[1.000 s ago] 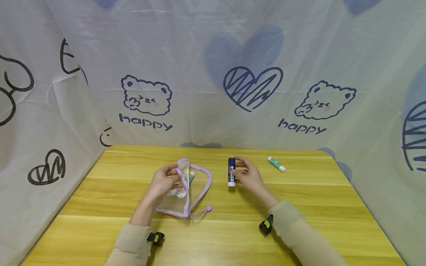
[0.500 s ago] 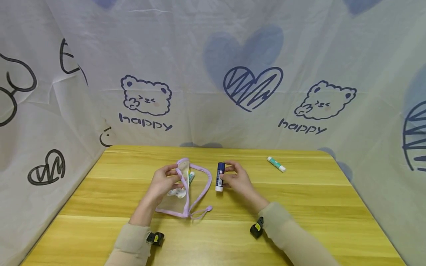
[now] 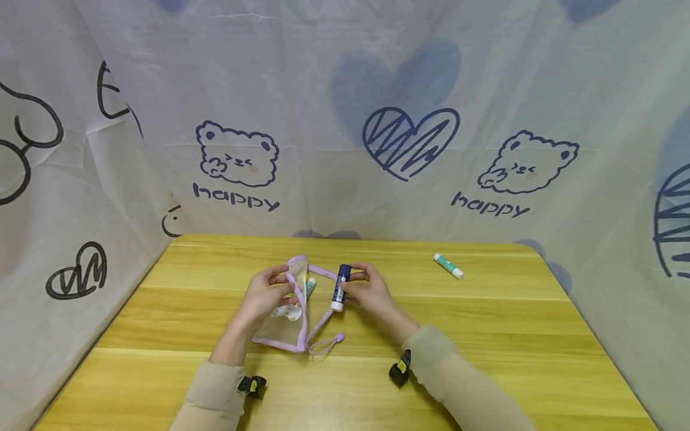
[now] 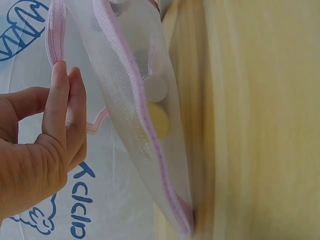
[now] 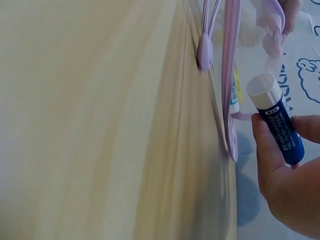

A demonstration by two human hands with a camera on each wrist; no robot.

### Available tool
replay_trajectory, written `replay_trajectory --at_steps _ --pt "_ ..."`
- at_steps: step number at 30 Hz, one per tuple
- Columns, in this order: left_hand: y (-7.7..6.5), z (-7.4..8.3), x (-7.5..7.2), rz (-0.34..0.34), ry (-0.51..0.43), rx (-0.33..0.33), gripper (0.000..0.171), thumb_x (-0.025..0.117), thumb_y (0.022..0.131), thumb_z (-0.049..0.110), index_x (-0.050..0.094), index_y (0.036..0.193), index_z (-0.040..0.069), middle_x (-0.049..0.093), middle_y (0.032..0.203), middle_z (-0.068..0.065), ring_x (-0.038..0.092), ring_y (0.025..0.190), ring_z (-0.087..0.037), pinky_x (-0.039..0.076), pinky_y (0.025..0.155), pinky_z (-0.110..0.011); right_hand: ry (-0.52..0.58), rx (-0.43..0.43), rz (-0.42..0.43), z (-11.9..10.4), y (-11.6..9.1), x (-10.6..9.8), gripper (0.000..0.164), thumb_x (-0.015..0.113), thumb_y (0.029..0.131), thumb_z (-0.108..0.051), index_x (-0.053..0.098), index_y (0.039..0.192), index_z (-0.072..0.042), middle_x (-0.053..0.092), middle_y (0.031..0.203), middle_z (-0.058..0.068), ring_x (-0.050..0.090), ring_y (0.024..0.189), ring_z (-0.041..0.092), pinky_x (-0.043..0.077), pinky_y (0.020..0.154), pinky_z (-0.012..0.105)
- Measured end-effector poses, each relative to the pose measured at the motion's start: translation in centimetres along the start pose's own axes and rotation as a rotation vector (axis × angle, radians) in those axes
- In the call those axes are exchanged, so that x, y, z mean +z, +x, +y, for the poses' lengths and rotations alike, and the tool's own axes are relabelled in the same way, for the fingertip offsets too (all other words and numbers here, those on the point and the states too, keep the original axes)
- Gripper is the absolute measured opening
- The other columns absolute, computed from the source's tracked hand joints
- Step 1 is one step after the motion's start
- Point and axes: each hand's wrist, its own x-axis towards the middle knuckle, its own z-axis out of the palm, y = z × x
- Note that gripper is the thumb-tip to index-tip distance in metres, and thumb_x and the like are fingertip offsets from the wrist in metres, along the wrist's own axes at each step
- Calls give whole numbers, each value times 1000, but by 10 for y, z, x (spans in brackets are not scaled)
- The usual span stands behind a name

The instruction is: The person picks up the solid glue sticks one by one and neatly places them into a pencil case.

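Observation:
A see-through mesh pouch (image 3: 277, 331) with lilac edging stands on the table, its mouth spread toward the right. My left hand (image 3: 268, 293) pinches the pouch's upper edge; the left wrist view shows fingertips on the lilac zip band (image 4: 57, 35). Inside lies a green-and-white glue stick (image 3: 309, 287), partly hidden, with a yellow item (image 5: 237, 85) beside it. Between thumb and fingers, my right hand (image 3: 372, 294) holds a dark blue glue stick (image 3: 341, 287) with a white end, slightly tilted, at the pouch's right rim. In the right wrist view its white end (image 5: 265, 89) points toward the pouch.
Another green-and-white glue stick (image 3: 448, 266) lies on the wooden table (image 3: 485, 347) at the back right. A lilac zip pull on a loop (image 3: 338, 338) rests in front of the pouch. Behind the table hangs a printed cloth (image 3: 323, 203).
My right hand has carried the blue glue stick leftward to the pouch's mouth, and the stick has tilted a little. My left hand and the pouch have stayed in place.

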Motion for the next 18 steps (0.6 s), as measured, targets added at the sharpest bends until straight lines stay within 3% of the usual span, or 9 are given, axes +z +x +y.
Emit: replay_trajectory --at_steps 7,18 --pt "-1 -1 1 -3 -1 2 58 56 99 -10 36 153 -13 52 123 -26 68 89 -19 68 87 -37 44 39 -18 2 2 14 55 70 94 5 45 143 4 55 120 23 66 83 21 69 77 36" --pt "-1 0 1 7 9 7 57 55 99 -9 37 153 -13 52 126 -28 67 91 -20 68 82 -30 31 77 -41 7 6 36 56 73 90 6 44 139 6 53 107 14 62 77 20 69 70 33"
